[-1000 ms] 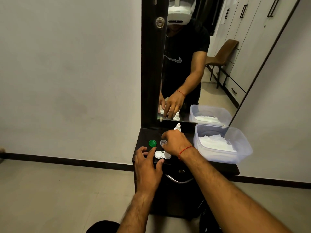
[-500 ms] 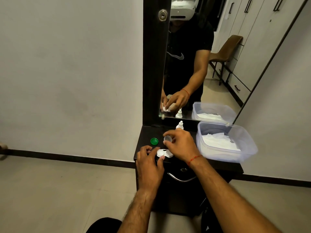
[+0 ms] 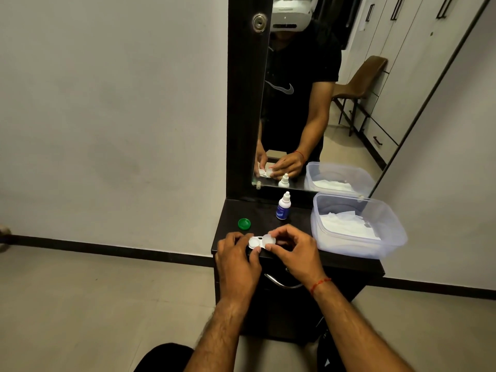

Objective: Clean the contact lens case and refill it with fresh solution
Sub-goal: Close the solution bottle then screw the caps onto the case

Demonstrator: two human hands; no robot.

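Where the hands meet: front edge of the bench (image 3: 249, 210), head view.
Left hand (image 3: 236, 261): pinches the contact lens case (image 3: 254, 241) at its left well.
Right hand (image 3: 295, 253): pinches the white cap (image 3: 269, 240) on the right well.
Green cap (image 3: 244, 223): on the bench, just behind the left hand.
Solution bottle (image 3: 283, 208): upright, behind the case.

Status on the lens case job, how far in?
Done: green cap is off, lying on the counter. In hand: left hand grips the case, right hand pinches the clear cap at its right well; on or off, can't tell. Left: solution bottle stands untouched; whether the wells are filled is unclear.
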